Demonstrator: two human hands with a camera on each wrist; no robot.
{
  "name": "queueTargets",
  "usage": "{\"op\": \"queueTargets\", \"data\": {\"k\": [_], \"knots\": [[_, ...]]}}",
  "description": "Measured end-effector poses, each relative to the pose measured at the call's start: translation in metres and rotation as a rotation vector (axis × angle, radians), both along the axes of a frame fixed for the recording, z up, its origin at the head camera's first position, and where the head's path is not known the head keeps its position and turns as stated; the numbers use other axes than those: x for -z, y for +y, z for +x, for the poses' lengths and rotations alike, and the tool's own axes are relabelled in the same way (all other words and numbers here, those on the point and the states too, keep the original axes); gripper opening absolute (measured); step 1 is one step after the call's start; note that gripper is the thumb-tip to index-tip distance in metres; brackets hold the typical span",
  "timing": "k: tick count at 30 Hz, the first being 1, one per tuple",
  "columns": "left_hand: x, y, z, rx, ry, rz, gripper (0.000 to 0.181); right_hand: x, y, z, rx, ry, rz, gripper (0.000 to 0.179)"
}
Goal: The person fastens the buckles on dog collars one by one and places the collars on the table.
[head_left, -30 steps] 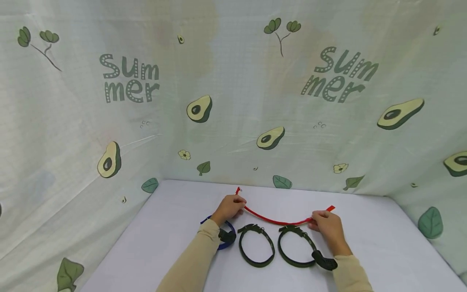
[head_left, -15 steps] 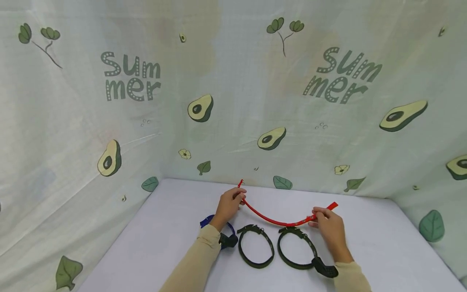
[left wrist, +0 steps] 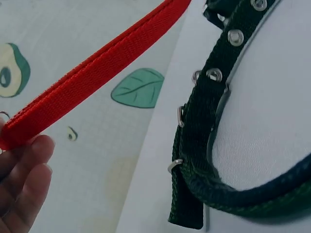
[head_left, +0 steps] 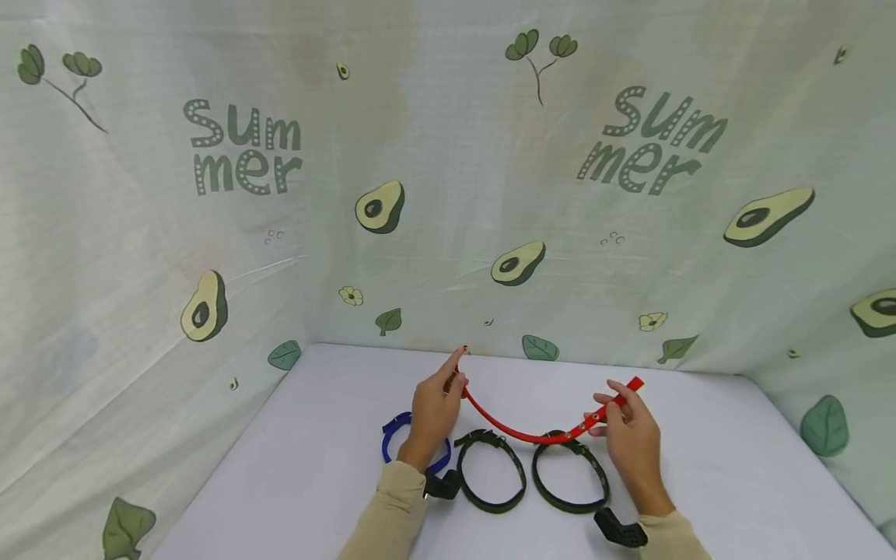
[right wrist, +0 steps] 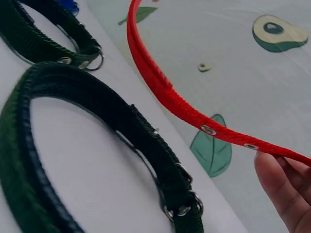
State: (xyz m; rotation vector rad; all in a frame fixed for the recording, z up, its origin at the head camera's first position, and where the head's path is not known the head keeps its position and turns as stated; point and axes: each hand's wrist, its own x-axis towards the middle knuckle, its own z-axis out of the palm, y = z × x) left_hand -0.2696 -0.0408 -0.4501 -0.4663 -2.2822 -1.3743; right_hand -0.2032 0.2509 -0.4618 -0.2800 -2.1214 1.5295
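A red dog collar [head_left: 507,430] with metal eyelets is undone and sags in a curve between my two hands. My left hand [head_left: 434,408] pinches it near its buckle end, index finger stretched along it. At the eyelet end my right hand [head_left: 633,439] pinches the strap between thumb and fingers; in the right wrist view the thumb [right wrist: 269,170] lies under the strap by an eyelet [right wrist: 251,146]. Two buckled dark green collars lie as rings below it: the left one [head_left: 495,509] and the right one [head_left: 570,509], whose top the red strap overlaps in the head view.
A blue collar [head_left: 386,447] lies on the white table [head_left: 301,443], partly behind my left wrist. Black wrist cameras sit at the left wrist [head_left: 443,485] and the right wrist [head_left: 620,530]. A printed cloth backdrop [head_left: 434,295] rises behind the table.
The red collar's middle hangs lower and its right end has tipped up, showing the eyelets. My left index finger has stretched out; my right fingers have loosened and spread somewhat.
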Motion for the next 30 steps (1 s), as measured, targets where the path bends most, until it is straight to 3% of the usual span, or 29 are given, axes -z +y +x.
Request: {"op": "queueTargets", "data": {"k": [4,9,13,17,22,30], "knots": [[-0.002,0.002,0.009,0.014,-0.018,-0.015,0.051,0.003,-0.004,0.006,0.016,0.007,0.04,0.05],[-0.003,0.003,0.016,0.056,-0.115,0.022,0.044,0.009,-0.013,0.011,0.0,0.036,0.053,0.06],[-0.008,0.005,0.019,0.063,-0.123,0.002,0.039,0.01,-0.019,0.013,-0.032,0.025,0.058,0.065],[-0.011,0.01,0.022,0.093,-0.13,0.114,0.033,0.009,-0.022,0.014,-0.032,0.013,0.022,0.051],[-0.015,0.019,0.027,0.125,-0.196,0.308,0.025,0.006,-0.023,0.014,-0.024,0.017,-0.01,0.026],[-0.017,0.028,0.031,0.113,-0.223,0.289,0.024,0.006,-0.026,0.017,-0.042,-0.041,-0.014,0.025]]}}
